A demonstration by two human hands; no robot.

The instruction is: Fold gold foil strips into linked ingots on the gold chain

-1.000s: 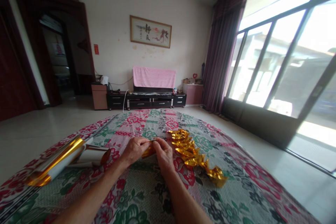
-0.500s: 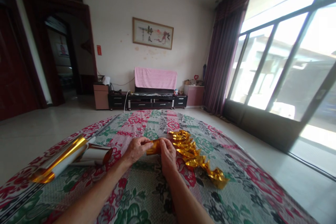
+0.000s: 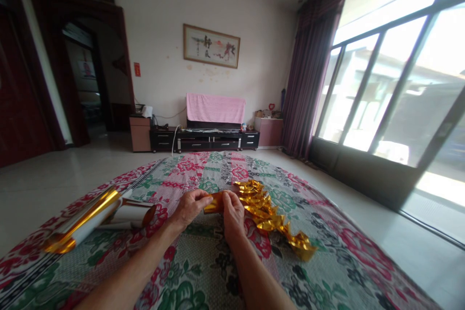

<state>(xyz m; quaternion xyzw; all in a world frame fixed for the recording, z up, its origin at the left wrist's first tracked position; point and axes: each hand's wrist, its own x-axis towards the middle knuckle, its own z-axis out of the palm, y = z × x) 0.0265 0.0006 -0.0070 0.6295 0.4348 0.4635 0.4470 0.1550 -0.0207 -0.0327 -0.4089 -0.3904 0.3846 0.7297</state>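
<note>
I see Chinese characters (image 3: 207, 41) on a framed picture (image 3: 220, 46) above a pink towel (image 3: 215, 108); nearer than the towel, left hand (image 3: 188, 208) and right hand (image 3: 233, 213) pinch gold foil (image 3: 213, 205), long axis left-to-right.

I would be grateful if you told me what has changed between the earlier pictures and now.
The right hand has shifted slightly right, away from the left hand, so more of the gold piece shows between them. Both hands hold it, as before. The rolls on the left and the row of gold foil shapes on the right stayed put.
</note>
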